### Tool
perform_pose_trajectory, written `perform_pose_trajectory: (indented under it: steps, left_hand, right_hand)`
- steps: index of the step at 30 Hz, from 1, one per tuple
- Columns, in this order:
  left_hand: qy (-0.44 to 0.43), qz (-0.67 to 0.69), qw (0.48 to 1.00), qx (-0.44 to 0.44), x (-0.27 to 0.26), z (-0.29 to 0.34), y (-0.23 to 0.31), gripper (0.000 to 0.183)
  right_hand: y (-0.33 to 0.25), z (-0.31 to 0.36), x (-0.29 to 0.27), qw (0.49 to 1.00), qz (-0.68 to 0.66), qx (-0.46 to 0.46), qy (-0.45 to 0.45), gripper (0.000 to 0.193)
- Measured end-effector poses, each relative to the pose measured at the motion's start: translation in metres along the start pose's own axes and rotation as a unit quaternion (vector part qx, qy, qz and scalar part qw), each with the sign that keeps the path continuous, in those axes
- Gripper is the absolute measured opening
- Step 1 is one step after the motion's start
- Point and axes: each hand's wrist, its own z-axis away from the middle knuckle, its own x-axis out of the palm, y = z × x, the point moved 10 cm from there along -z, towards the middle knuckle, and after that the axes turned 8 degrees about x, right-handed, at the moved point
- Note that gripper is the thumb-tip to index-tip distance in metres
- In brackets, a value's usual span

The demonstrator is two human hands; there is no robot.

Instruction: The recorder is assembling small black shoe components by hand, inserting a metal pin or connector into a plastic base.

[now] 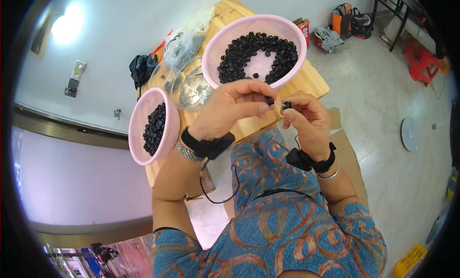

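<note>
Between the thumb and fingers of my left hand (239,105) is a small black cap (269,100). My right hand (309,122) pinches another small black piece (287,105), with something pale and tiny at its tip facing the left hand. The two pieces are close together but apart, in front of the large pink basket (207,62). That basket holds many loose black caps (282,57), heaped around a bare patch of its mesh floor. Left of my left forearm, a smaller pink basket (175,122) leans with more black caps (154,129) inside.
Under the baskets is a wooden table (311,84). Clear round tubs (194,88) with small pale pieces and plastic bags (184,45) lie between the baskets. Cardboard (347,156) is on the floor to my right; a red stool (421,62) stands farther off.
</note>
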Motion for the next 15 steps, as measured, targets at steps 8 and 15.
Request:
perform_pose_trajectory:
  steps: [8, 15]
  left_hand:
    - [0.096, 0.182, 0.975, 0.083, -0.009, 0.041, -0.024, 0.031]
    - [0.186, 0.222, 0.95, 0.12, -0.025, 0.074, -0.032, 0.031]
  right_hand:
    - [0.019, 0.005, 0.033, 0.999, 0.008, 0.011, -0.047, 0.021]
    - [0.016, 0.014, 0.058, 0.989, 0.129, -0.068, -0.036, 0.018]
